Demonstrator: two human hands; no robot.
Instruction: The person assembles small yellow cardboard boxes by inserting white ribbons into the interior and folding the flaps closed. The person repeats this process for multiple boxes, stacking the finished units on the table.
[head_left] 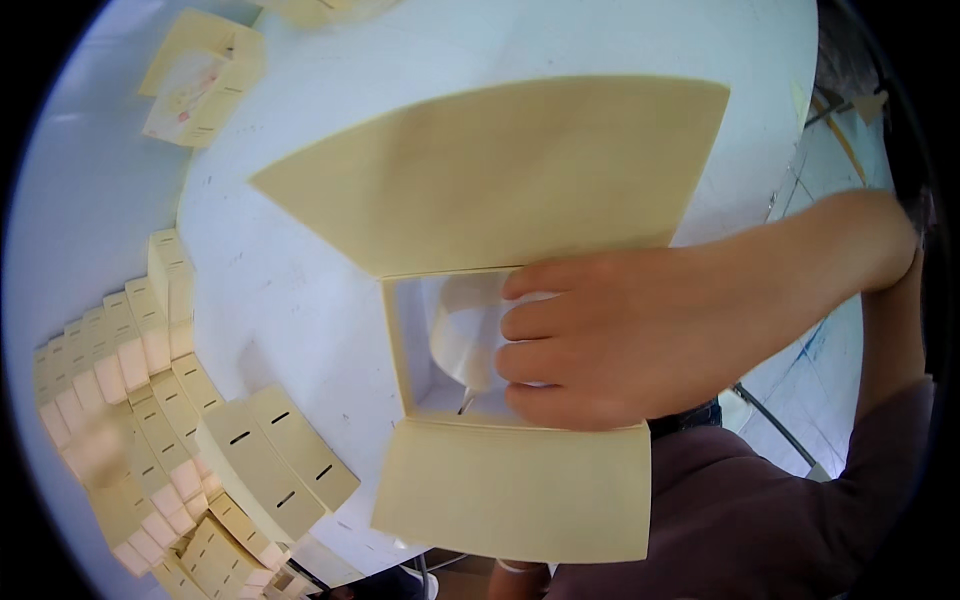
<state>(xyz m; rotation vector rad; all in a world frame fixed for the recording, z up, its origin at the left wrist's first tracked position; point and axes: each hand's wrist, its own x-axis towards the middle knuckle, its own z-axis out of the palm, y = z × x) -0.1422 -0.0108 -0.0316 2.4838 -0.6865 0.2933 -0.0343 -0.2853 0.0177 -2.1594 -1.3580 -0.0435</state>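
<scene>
White round table point(300, 290) carries everything; open cream cardboard box point(400, 340) sits at its near edge, big flap point(500, 170) folded away on the far side, second flap point(515, 490) hanging toward the person. Right hand point(600, 340) reaches in over the box's right wall, fingers curled around a white rounded piece point(465, 335) inside the box, gripping it. Left hand: only a sliver point(520, 578) below the near flap, can't tell if clenched or loose. Left of the box: rows of flat-folded cream cartons point(130, 400), slotted ones point(275, 455) closest. One more carton point(200, 80) well beyond, far-left of the box.
</scene>
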